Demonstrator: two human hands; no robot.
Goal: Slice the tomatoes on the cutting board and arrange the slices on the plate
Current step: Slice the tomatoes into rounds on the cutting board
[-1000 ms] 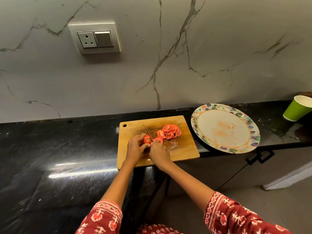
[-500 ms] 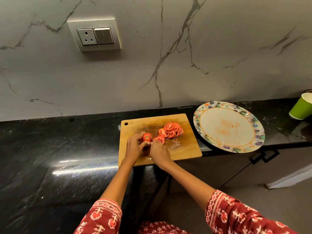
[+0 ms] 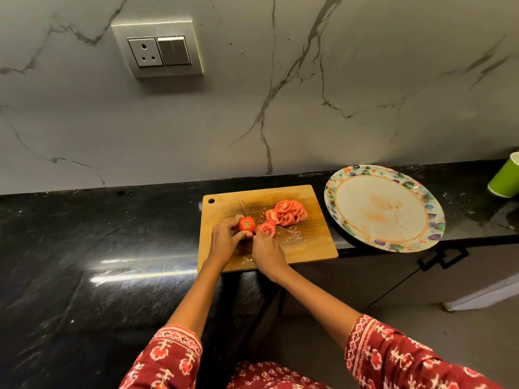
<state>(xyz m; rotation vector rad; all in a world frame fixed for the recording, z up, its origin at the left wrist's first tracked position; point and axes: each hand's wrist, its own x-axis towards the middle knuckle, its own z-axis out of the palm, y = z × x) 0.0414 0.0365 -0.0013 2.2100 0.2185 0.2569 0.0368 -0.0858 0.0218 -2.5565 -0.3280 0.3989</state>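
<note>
A wooden cutting board [image 3: 306, 245] lies on the black counter. My left hand [image 3: 224, 241] grips the remaining tomato piece [image 3: 246, 224] on the board. My right hand [image 3: 266, 252] holds a knife [image 3: 243, 209] whose blade stands against the tomato's right side, tip pointing away from me; the handle is hidden in my fist. A fresh slice [image 3: 266, 228] leans beside the blade. A heap of tomato slices [image 3: 289, 211] lies further right on the board. The patterned plate [image 3: 432, 220] to the right carries no slices, only juice smears.
A green paper cup [image 3: 505, 178] stands at the far right of the counter [image 3: 84, 248]. The plate overhangs the counter's front edge. A marble wall with a socket and switch panel [image 3: 158, 49] rises behind. A cabinet handle [image 3: 443, 258] shows under the plate.
The hands and knife stay on the tomato piece with only small motion; the view shifted slightly left.
</note>
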